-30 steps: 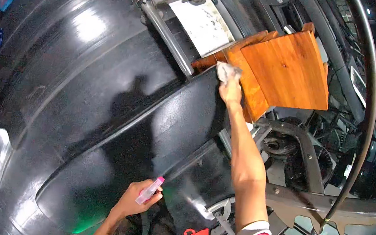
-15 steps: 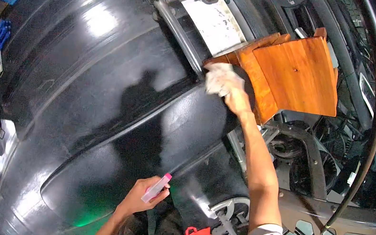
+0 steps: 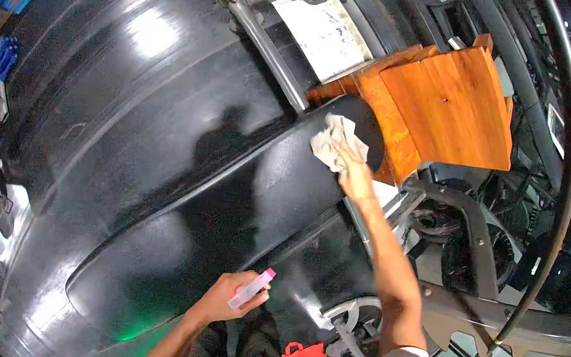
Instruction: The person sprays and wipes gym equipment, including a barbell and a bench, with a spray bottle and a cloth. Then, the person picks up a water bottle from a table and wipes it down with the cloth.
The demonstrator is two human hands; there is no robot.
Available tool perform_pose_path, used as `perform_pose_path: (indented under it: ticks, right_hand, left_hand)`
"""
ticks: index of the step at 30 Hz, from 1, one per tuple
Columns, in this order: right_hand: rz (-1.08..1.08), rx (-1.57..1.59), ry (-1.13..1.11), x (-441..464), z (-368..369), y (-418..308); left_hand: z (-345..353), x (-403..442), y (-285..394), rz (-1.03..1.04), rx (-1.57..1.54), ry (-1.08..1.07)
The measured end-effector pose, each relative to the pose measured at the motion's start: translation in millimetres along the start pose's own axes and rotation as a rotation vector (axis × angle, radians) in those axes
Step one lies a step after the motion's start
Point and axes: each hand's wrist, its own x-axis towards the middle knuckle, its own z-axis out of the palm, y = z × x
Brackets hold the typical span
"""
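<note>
Head view: two hands are holding or touching one cloth (image 3: 338, 141) and one pink-capped tube (image 3: 249, 291).
Right hand (image 3: 357, 180) fingers are resting on the crumpled cloth, which is lying at the far end of one black panel (image 3: 298, 169), near an orange-brown wooden piece (image 3: 448, 110); their closure cannot be told. Left hand (image 3: 231, 298) fingers are gripping the tube narrowly, its long axis running diagonally, its pink cap pointing up and right, away from the body.

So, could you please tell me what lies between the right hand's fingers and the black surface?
A crumpled off-white cloth lies between the fingers of the right hand and the black surface, as the head view shows.
</note>
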Motion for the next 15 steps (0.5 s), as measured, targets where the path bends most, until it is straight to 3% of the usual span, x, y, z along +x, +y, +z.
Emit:
perform_pose_path:
  ticks: [1, 3, 5, 7, 8, 9, 11, 13, 15]
  right_hand:
    - [0.087, 0.057, -0.136, -7, -11, 17]
    - [0.262, 0.05, -0.123, -1, -22, 39]
    - [0.479, 0.159, 0.092, -7, 1, 35]
    - [0.2, 0.097, 0.043, -38, 33, 41]
    - [0.041, 0.077, -0.014, -41, 8, 9]
    - [0.125, 0.106, -0.139, -52, 2, 15]
    - [0.148, 0.126, -0.081, -48, -3, 30]
    - [0.298, 0.304, 0.123, -37, 0, 22]
    - [0.441, 0.106, 0.299, -42, 40, 17]
  left_hand:
    - [2, 0, 0, -0.01, 0.006, 0.002]
    - [5, -1, 0, 0.072, 0.03, -0.003]
    - [6, -2, -3, 0.032, 0.034, -0.027]
    - [9, -5, -13, -0.017, 0.05, -0.031]
    - [9, -5, -12, -0.013, 0.048, -0.031]
    - [10, -6, -10, -0.019, 0.036, -0.021]
    - [12, -9, -6, -0.026, 0.023, -0.01]
    - [10, -11, -3, -0.138, 0.057, -0.048]
    - [11, -13, -6, -0.134, 0.056, -0.041]
